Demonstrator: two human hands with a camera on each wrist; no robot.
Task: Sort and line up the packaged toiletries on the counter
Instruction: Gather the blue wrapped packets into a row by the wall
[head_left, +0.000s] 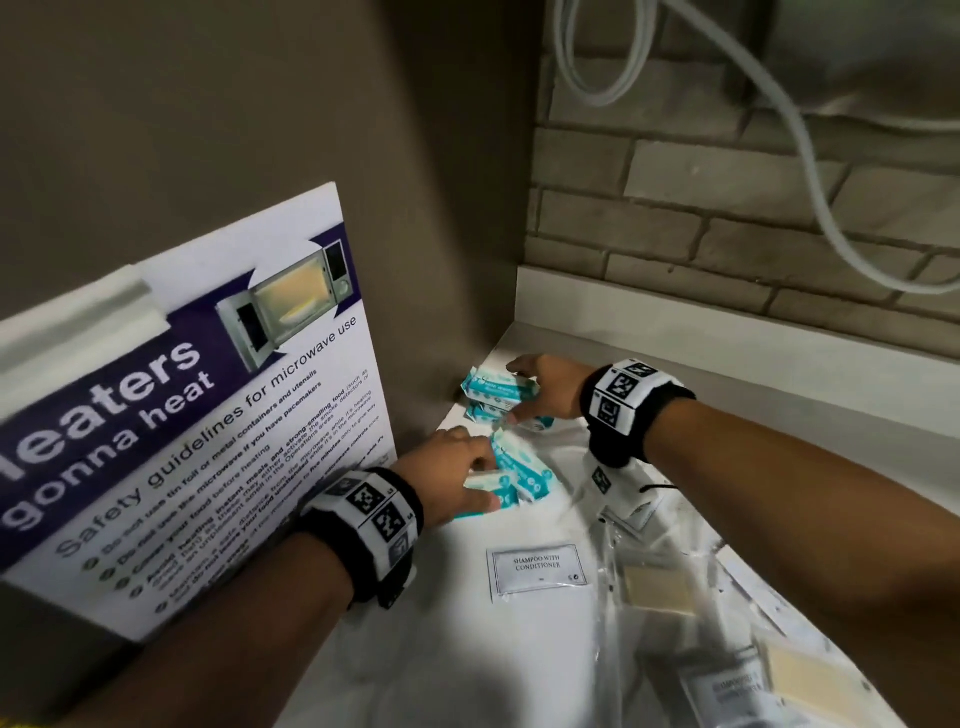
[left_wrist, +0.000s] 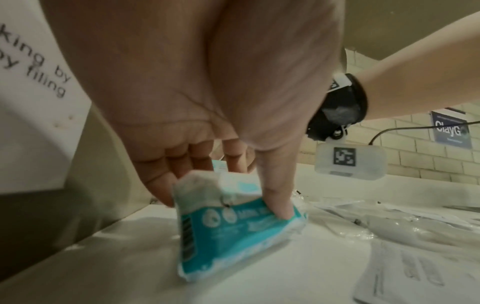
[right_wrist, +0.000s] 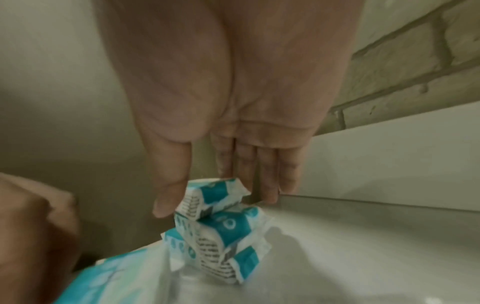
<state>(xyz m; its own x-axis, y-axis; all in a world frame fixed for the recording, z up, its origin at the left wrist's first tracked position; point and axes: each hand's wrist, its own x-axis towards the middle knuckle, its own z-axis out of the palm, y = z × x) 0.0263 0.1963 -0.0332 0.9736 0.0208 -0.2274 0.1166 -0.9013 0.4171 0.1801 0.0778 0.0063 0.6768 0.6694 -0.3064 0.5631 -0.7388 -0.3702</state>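
Note:
Several small teal-and-white packets lie in the counter's back left corner. My right hand reaches over a leaning stack of these packets; in the right wrist view the hand holds the top packet between thumb and fingers, with two more packets below it. Nearer to me, my left hand rests on a second cluster of teal packets. The left wrist view shows this hand pinching one teal packet, tilted on the counter, between thumb and fingers.
A white "shampoo with conditioner" sachet lies near the front. Clear-wrapped soap bars and other sachets crowd the right. A microwave safety sign leans on the left wall. A brick wall with a white cable stands behind.

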